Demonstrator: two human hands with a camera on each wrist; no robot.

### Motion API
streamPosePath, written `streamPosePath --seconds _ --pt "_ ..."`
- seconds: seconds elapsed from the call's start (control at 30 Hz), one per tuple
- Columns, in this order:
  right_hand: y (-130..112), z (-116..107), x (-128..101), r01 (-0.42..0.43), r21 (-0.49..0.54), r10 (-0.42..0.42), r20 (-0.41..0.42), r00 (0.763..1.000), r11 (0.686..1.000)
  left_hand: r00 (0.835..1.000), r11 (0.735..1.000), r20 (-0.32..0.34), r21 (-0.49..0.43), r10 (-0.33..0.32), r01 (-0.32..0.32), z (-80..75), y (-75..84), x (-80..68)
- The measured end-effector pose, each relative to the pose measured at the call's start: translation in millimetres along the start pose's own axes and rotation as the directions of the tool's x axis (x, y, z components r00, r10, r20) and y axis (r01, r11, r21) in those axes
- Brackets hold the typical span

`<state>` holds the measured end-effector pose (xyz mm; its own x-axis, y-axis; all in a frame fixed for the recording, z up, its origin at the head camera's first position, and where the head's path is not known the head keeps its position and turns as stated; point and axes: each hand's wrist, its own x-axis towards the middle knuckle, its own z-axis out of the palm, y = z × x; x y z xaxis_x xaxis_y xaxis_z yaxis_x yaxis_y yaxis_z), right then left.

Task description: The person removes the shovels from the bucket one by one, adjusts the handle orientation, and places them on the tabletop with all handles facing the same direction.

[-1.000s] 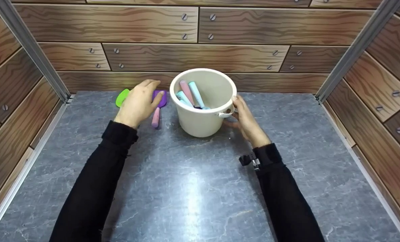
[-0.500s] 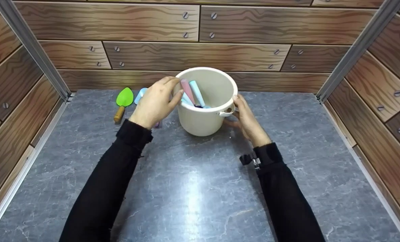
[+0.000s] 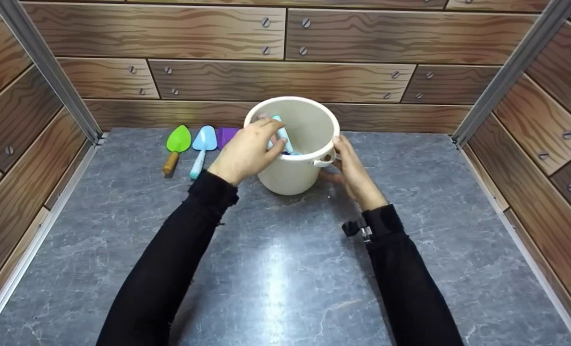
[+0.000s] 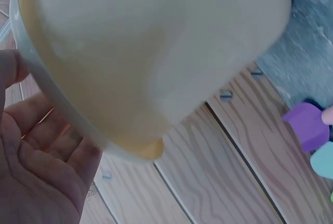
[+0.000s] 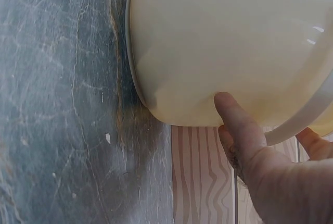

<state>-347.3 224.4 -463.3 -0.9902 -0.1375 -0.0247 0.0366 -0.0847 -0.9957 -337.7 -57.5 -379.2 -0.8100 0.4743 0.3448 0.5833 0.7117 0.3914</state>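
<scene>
A cream bucket (image 3: 287,175) stands upright on the floor, holding a light blue handle (image 3: 278,119) and a pinkish handle; their lower ends are hidden. My left hand (image 3: 249,151) reaches over the bucket's near left rim, thumb and fingers apart beside the handles. In the left wrist view the fingers of my left hand (image 4: 44,156) pass behind the rim, loosely bent. At the bucket's right side my right hand (image 3: 355,173) holds the wall near the rim and the white bail. The right wrist view has the thumb of my right hand (image 5: 281,177) pressed against the outer wall.
To the left lie a green trowel (image 3: 178,139) with a brown handle, a light blue trowel (image 3: 204,139) and a purple shovel (image 3: 225,136), partly covered by my left hand. A wood-patterned wall (image 3: 194,113) rises close behind. Side walls bound the grey floor (image 3: 290,269).
My left hand has moved right, from above the trowels to over the bucket's opening, uncovering the green and blue trowels. My right hand and the bucket have stayed in place.
</scene>
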Motion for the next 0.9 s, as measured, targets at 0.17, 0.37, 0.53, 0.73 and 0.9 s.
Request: streamPosePath --seconds 0.17,0.37,0.53,0.73,0.9 --pt "-0.6 0.7 -0.2 -0.006 0.005 0.006 0.001 1.000 1.000 0.999 1.000 0.041 -0.012 0.022 -0.021 6.6 6.2 9.5" --pt "-0.5 0.2 0.4 0.001 0.003 -0.001 0.013 1.000 1.000 0.994 1.000 0.104 -0.023 -0.018 0.021 10.2 13.5 22.1" --pt "0.1 -0.9 0.4 0.011 -0.020 -0.010 0.017 1.000 1.000 0.984 0.999 0.175 0.031 -0.043 0.039 14.1 17.9 33.6" --pt "-1.2 -0.3 -1.1 0.004 -0.010 -0.004 0.009 1.000 1.000 0.954 0.994 0.283 0.073 -0.098 0.081 15.3 22.4 44.4" --pt "-1.4 0.5 -1.5 0.002 0.000 -0.002 0.010 1.000 1.000 0.908 0.986 0.398 0.148 -0.135 0.082 14.1 21.2 50.8"
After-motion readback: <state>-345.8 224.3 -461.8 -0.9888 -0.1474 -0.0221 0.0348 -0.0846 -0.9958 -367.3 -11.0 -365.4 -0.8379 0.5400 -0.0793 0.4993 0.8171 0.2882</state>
